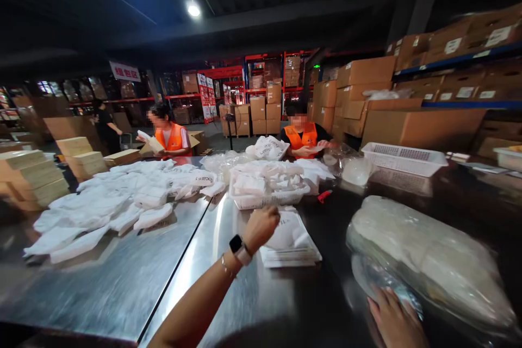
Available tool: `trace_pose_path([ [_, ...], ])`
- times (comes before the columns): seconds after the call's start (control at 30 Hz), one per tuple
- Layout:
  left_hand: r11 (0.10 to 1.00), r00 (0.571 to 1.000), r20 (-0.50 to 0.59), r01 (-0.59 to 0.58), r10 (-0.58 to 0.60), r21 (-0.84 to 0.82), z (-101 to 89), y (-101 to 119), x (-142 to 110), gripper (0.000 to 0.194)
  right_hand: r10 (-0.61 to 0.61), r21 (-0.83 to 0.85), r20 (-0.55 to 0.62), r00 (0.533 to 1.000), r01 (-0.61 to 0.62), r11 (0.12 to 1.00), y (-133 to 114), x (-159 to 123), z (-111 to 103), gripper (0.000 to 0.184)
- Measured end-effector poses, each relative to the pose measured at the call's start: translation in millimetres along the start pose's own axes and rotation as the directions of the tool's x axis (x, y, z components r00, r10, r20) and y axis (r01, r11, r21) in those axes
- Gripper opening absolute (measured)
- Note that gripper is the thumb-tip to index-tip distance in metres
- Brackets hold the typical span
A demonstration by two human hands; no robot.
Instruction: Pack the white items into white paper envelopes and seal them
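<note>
My left hand, with a watch on its wrist, is closed, its fingers curled down; whatever they may hold is hidden. Just under and beside it lies a neat stack of flat white printed bags. A white plastic basket full of white packets stands right behind this stack. At the lower right, my right hand has its fingers stretched out over a clear plastic bag. That bag lies against a large clear sack of whitish contents.
A broad heap of white packets covers the left of the metal table. Near the basket lies a red tool. Another white basket sits far right. Two people in orange vests work across the table.
</note>
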State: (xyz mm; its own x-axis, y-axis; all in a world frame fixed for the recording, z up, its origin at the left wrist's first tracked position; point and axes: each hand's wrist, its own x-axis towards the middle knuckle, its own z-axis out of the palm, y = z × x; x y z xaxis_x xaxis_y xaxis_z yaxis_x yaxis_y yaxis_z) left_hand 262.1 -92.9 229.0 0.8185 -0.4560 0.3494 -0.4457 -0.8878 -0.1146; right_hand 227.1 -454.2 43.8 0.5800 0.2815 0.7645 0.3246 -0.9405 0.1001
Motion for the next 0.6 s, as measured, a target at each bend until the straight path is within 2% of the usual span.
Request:
trace_pose_path([
  [0.07,0.994,0.993,0.044,-0.111,0.111,-0.009,10.3,28.9,-40.2,0.019,0.070,0.043,0.044,0.997,-0.072,0.996,3.9,11.7,-0.5,0.039],
  [0.13,0.974,0.970,0.096,-0.226,0.225,-0.009,29.4,56.4,-79.0,0.021,0.175,0.202,0.097,0.980,-0.192,0.960,6.9,29.1,-1.4,0.035],
  [0.17,0.969,0.961,0.126,-0.247,0.247,-0.012,39.8,67.1,-95.4,0.019,0.219,0.299,0.133,0.967,-0.249,0.921,6.6,37.2,-1.6,0.033],
  [0.27,0.974,0.959,0.188,-0.192,0.212,-0.123,64.9,81.9,-127.3,0.014,0.263,0.462,0.212,0.941,-0.333,0.822,-11.0,45.9,-1.7,0.032],
  [0.37,0.964,0.973,0.193,-0.078,0.129,-0.253,73.4,77.8,-138.8,0.017,0.196,0.607,0.257,0.946,-0.316,0.729,-57.7,24.8,-8.8,0.033],
  [0.43,0.937,0.981,0.172,-0.022,0.087,-0.349,70.9,72.1,-141.2,0.025,0.087,0.713,0.268,0.959,-0.258,0.652,-96.1,6.4,-20.6,0.033],
  [0.5,0.876,0.988,0.145,0.026,0.051,-0.481,64.4,67.4,-142.5,0.031,-0.169,0.837,0.228,0.959,-0.104,0.537,-130.6,-2.7,-34.5,0.031],
  [0.57,0.810,0.993,0.112,0.030,0.044,-0.585,57.2,64.8,-144.2,0.036,-0.423,0.928,0.059,0.904,0.106,0.356,-155.3,1.1,-45.4,0.031],
  [0.6,0.797,0.994,0.096,0.016,0.054,-0.603,54.1,64.4,-145.4,0.039,-0.485,0.934,-0.046,0.874,0.210,0.290,-163.2,6.6,-48.7,0.032],
])
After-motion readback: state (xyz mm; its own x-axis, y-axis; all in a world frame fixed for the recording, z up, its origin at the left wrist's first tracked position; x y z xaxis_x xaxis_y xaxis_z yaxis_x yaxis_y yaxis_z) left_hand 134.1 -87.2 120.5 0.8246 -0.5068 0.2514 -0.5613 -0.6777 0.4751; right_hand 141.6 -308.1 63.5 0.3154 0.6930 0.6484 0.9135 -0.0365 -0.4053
